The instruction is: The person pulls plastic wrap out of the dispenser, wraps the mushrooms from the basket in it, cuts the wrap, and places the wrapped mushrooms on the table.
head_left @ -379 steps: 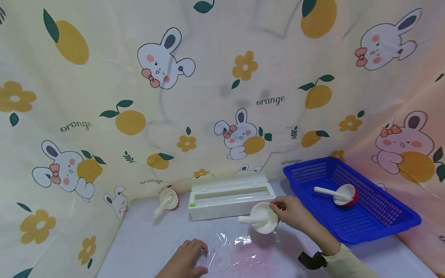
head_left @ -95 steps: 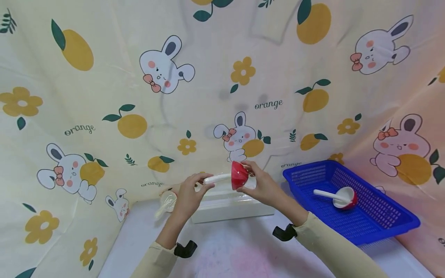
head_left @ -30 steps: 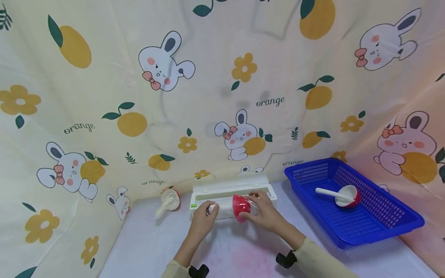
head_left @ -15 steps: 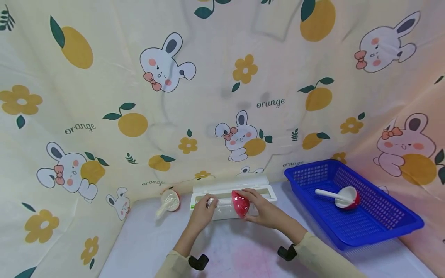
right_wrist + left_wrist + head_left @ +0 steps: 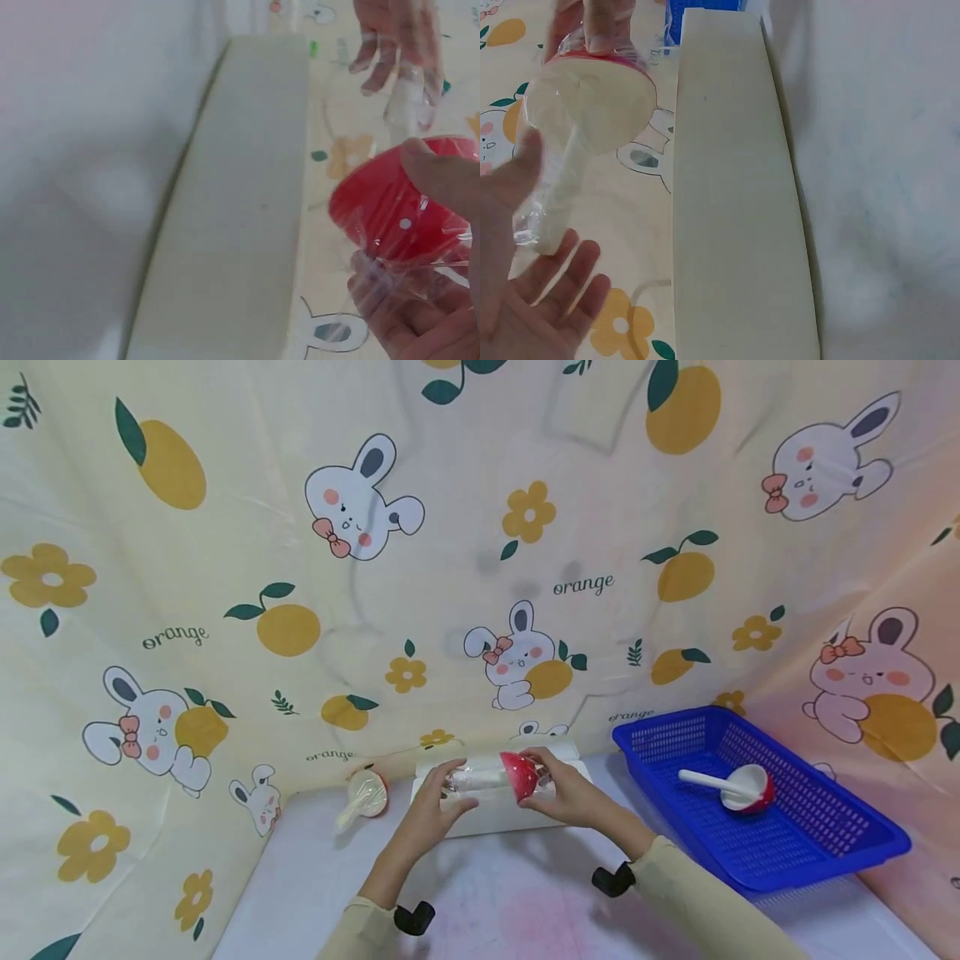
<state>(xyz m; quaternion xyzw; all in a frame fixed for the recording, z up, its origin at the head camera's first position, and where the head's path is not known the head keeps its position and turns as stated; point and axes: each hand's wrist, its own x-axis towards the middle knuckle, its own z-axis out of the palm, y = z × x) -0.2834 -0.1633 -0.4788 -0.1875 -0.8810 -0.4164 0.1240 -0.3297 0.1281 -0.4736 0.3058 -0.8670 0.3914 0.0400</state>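
Observation:
A red ladle [image 5: 519,777] with white dots, a white inside and a white handle is held level above the long white box, wrapped in clear film. My right hand [image 5: 573,793] grips its bowl; in the right wrist view the thumb lies on the red outside and the fingers curl under, with crinkled film between them. My left hand [image 5: 427,810] is around the handle's end. In the left wrist view its thumb and fingers [image 5: 577,285] are spread apart, with the film-covered handle [image 5: 559,202] between them.
The long white box [image 5: 510,822] stands behind the hands with its lid up. To the left lies another film-wrapped ladle [image 5: 367,793]. At the right a blue basket [image 5: 810,860] holds an unwrapped ladle [image 5: 746,789]. A patterned cloth [image 5: 450,568] hangs behind the table.
Earlier the right hand held the ladle over film spread on the table, with the left hand at the film. Now film wraps the ladle, it is slightly higher, and the left fingers have spread.

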